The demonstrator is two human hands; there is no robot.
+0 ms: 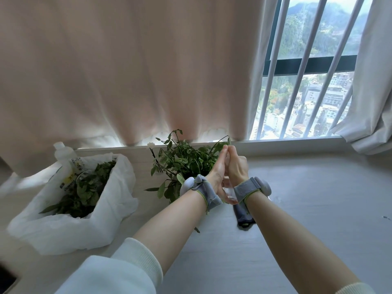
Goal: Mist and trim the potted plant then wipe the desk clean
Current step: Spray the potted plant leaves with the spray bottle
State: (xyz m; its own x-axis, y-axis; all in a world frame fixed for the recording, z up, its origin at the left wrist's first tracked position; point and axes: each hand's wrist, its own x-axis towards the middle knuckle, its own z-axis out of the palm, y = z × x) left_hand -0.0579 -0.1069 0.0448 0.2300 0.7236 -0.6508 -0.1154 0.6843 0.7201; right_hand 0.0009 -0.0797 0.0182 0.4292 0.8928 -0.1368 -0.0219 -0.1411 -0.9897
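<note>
The potted plant (182, 160) stands at the back of the white desk (307, 198), against the sill, its thin leafy stems spreading. My left hand (217, 172) and my right hand (237, 166) are raised together over its right side. Their fingertips meet and pinch the top of one long stem (220, 140). Something clear, glass-like (230, 193), shows low between my wrists; I cannot tell what it is. A pale plastic bottle (63, 155) with a yellow label stands at the back left.
An open white plastic bag (70, 225) with cut green leaves lies on the left of the desk. A loose leaf (196, 229) lies under my left forearm. A pink curtain hangs behind; a barred window is at the right. A dark object (6, 279) is at the bottom left.
</note>
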